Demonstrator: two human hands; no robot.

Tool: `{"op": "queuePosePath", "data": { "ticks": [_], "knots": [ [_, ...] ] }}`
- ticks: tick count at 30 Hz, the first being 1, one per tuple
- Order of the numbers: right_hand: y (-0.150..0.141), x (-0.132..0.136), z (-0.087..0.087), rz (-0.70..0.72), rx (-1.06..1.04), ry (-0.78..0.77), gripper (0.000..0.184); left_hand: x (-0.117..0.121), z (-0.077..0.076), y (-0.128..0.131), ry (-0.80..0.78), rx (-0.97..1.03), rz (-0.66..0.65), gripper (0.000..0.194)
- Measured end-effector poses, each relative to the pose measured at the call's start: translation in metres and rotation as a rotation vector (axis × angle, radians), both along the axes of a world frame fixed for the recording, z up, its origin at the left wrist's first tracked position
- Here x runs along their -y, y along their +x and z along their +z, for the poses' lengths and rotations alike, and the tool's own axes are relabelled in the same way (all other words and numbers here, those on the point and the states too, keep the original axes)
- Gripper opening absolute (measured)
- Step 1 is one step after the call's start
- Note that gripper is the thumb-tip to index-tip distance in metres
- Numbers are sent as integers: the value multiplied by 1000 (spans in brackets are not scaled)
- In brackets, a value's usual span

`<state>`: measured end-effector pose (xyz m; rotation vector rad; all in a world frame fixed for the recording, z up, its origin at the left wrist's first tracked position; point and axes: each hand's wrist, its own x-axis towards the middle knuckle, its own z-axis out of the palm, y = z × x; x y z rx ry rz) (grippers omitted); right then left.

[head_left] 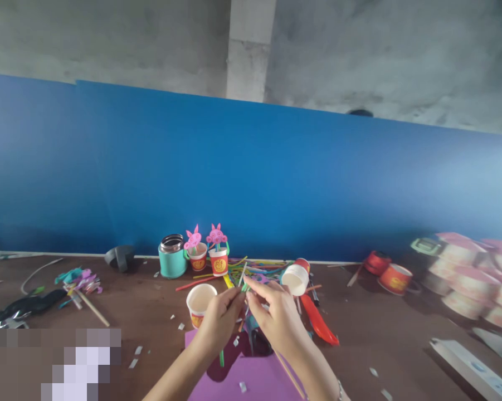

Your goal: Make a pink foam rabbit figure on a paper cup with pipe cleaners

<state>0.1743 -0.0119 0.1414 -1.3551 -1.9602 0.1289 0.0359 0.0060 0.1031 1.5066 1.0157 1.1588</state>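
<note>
My left hand (220,318) and my right hand (281,316) meet above a purple sheet (251,381), fingertips pinched together. Between them shows a small piece of green strip (245,287), and a thin pale stick (243,272) points up from the same spot. More green strip (222,358) hangs below my left hand. Beside that hand stands an open white-and-red paper cup (201,298). Another paper cup (296,278) lies tipped beyond my right hand. Black-handled scissors (259,342), partly covered, seem to lie beneath my hands.
Two red cups (219,263) with pink paper figures stand beside a teal jar (172,257). Colourful strips (242,264) lie behind my hands. A red limp piece (318,322) lies right. Stacked paper bowls (470,278) and a power strip (476,370) sit far right. A blue partition (251,178) closes the back.
</note>
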Motion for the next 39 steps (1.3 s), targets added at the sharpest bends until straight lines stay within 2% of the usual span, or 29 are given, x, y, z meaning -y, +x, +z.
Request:
{"op": "queuePosePath", "data": {
  "ticks": [4,9,16,20,26,35,39],
  "knots": [
    [0,-1,0,23,-31,-45,34,-1,0,-1,36,-18,18,32],
    [4,-1,-1,117,-205,-172,43,-2,-2,-4,105,-52,83,31],
    [9,0,1,182,-329,-310,44,-2,0,-9,192,-263,138,25],
    [8,0,2,158,-327,-299,41,2,8,-12,250,-387,147,20],
    [6,1,4,95,-263,-264,38,5,16,-12,291,-435,66,26],
    [5,3,7,82,-268,-298,39,8,19,-12,283,-523,4,20],
    [5,1,7,86,-275,-309,39,6,16,-13,281,-524,33,22]
  ]
}}
